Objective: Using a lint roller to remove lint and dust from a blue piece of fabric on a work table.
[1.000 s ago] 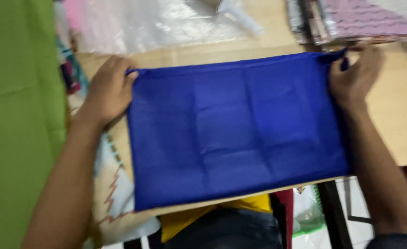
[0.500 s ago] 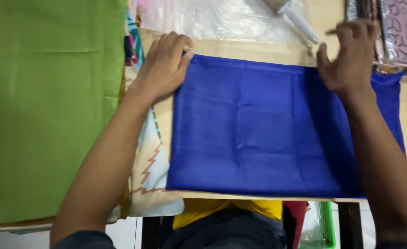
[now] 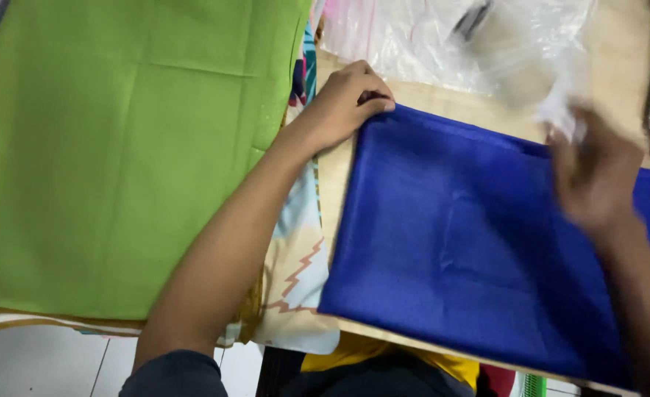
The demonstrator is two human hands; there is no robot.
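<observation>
Pinching one blue cloth's [image 3: 472,242] corner, the left hand [image 3: 347,99] grip holds it; the blurred right hand's [image 3: 593,176] grip is unreadable.

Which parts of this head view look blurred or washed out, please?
Head view: the right hand is smeared by motion blur; the clear plastic sheet behind it is soft and pale with glare; the left hand, blue cloth and green cloth look sharp and evenly lit.
</observation>
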